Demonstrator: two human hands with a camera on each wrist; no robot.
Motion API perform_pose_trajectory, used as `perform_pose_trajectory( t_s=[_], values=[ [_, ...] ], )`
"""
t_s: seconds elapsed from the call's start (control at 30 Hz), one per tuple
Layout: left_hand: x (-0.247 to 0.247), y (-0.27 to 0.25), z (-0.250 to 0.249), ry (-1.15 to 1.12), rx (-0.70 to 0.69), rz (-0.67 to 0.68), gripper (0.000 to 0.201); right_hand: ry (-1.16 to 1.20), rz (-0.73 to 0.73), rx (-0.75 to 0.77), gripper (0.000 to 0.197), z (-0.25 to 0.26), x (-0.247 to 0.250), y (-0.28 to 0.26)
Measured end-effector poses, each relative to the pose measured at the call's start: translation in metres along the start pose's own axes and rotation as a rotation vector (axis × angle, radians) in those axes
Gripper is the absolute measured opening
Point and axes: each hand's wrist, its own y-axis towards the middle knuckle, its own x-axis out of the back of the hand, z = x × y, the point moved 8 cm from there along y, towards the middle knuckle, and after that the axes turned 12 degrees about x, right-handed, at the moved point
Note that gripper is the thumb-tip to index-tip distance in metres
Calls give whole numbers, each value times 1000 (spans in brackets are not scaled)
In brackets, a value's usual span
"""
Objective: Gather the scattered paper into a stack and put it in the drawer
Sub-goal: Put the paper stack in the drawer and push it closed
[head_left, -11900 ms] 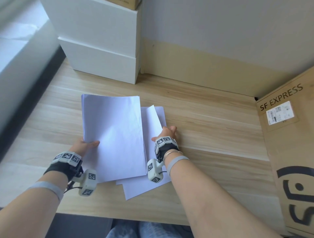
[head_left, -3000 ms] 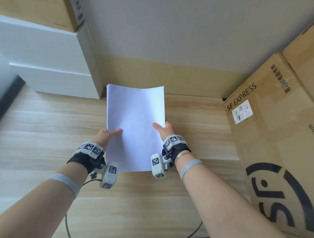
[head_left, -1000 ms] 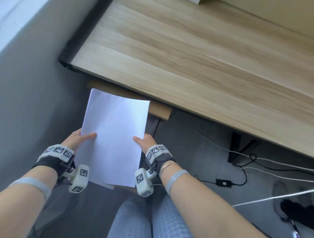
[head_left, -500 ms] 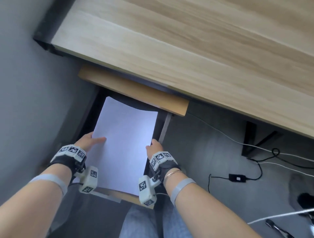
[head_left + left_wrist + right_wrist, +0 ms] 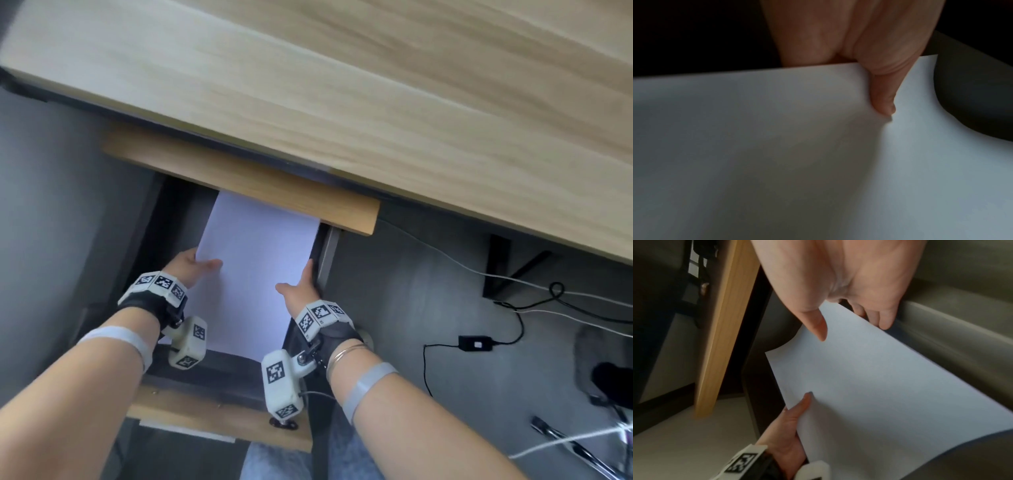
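The white paper stack [image 5: 257, 267] lies lengthwise low inside the open dark drawer [image 5: 222, 370], its far end tucked under a wooden panel [image 5: 239, 185] below the desk. My left hand [image 5: 205, 265] pinches the stack's left edge, thumb [image 5: 882, 104] pressed on top of the paper stack [image 5: 818, 162], fingers hidden beneath. My right hand [image 5: 298, 281] holds the right edge close to the drawer's right wall [image 5: 327, 253]. Its thumb [image 5: 818, 327] is over the paper stack [image 5: 869, 386] and its fingers [image 5: 879, 318] curl under the edge. The left hand [image 5: 795, 418] also shows there.
The drawer's wooden front [image 5: 219, 421] with a small knob [image 5: 282, 423] is nearest me, above my legs [image 5: 274, 462]. The light wood desk top [image 5: 376, 102] overhangs the drawer. Cables and a black adapter [image 5: 476, 342] lie on the grey floor at right.
Both hands have carried the stack from the desk down to the drawer. Over the last second it went lower and farther in, its far end now under the wooden panel.
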Motion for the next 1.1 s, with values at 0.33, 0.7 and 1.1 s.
perform_pose_trajectory(
  t_s=[0.33, 0.7, 1.1],
  values=[
    [-11, 14, -15, 58, 25, -70, 42, -8, -27, 102, 75, 16, 6, 6],
    [-11, 20, -31, 77, -168, -176, 64, 20, -71, 74, 62, 9, 19, 20],
    [-1, 4, -13, 258, -91, -262, 54, 187, -59, 105, 33, 6, 30, 19]
  ],
)
